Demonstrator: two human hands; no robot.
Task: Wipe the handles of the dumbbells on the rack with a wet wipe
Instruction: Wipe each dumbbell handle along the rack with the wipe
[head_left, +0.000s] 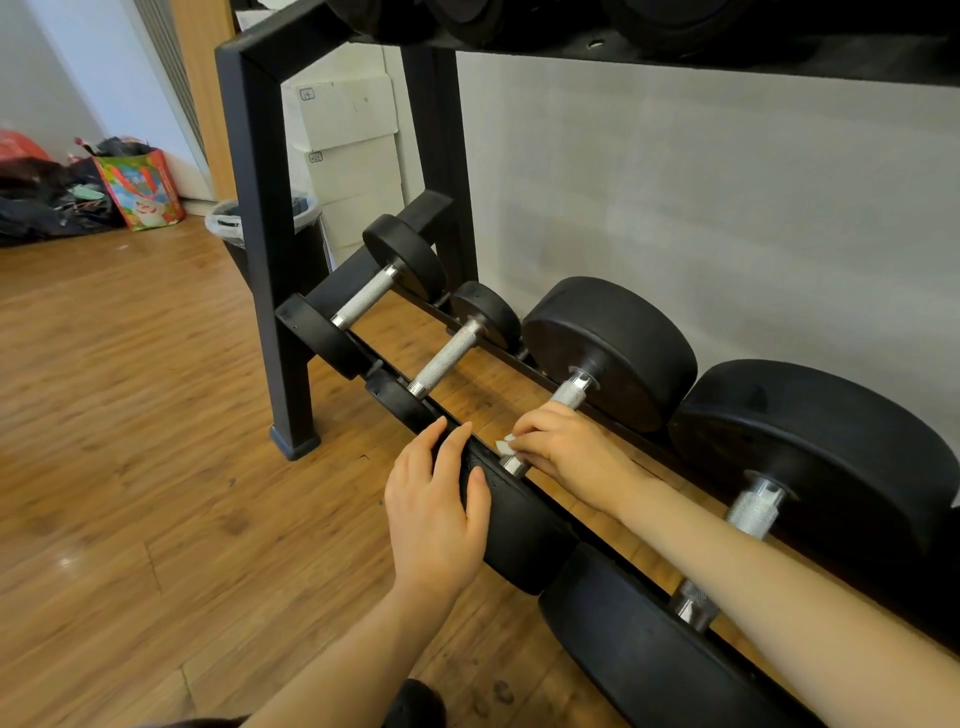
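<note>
On the lower tier of the rack (260, 218), the third dumbbell (608, 353) from its left post lies between your hands. Your left hand (436, 499) rests flat, fingers straight, on that dumbbell's near head. Just right of it, your right hand (566, 452) curls over the handle (570, 393), pressing the wet wipe (503, 445) against it; a white corner shows at your fingertips. Further right along the rack sits a larger dumbbell (810, 462), partly behind your forearm.

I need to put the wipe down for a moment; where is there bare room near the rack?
Bare wooden floor left of the black rack's leg. Crowded: the bottom shelf, dumbbells side by side, both hands at the third dumbbell.
</note>
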